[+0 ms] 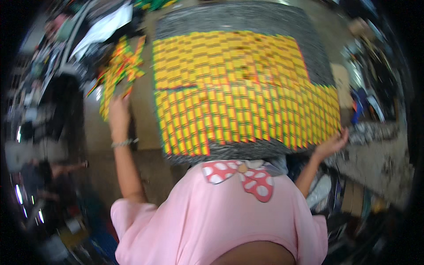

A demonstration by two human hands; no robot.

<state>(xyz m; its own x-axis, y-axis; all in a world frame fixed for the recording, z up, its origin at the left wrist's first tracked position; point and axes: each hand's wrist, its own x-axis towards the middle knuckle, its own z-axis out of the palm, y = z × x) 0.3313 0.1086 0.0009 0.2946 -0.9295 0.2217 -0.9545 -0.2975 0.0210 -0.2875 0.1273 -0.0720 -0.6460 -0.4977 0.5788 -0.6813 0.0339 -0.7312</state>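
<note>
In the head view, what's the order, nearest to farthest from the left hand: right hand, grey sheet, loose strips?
1. Loose strips, right at the left hand.
2. Grey sheet, centre.
3. Right hand, across at the sheet's right.

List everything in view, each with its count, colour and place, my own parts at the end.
Board: one, dark grey, centre
Laid strips: many, yellow with green and red, on the board
Loose strips: pile, uncountable, same colours, left of the board
Table: one, brown, under the loose strips
Sheet: one, white, upper left
Panel: one, beige, right of the board
Clutter: too blurred to count, mixed, both sides
Bracelet: one, pale, left wrist
Shirt: one, pink, bottom centre
Left hand: one, bare, at the loose strips
Right hand: one, bare, by the board's lower right corner
</note>
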